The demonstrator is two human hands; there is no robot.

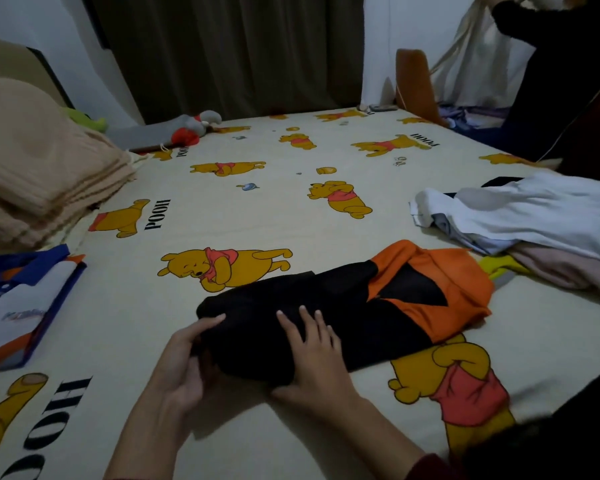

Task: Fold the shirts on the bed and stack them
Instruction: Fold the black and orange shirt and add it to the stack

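Observation:
A black shirt with an orange hood and collar lies part-folded on the cartoon-print bed sheet, its orange end to the right. My left hand grips the shirt's left edge, thumb on top and fingers curled under the cloth. My right hand lies flat on the black cloth with its fingers spread and straight. A folded white shirt with blue and orange trim rests at the left edge. A loose pile of white, pink and yellow clothes sits at the right.
Beige folded blankets are stacked at the far left. A grey and red soft toy lies near the dark curtain at the back. Another person in dark clothes stands at the far right holding pale fabric.

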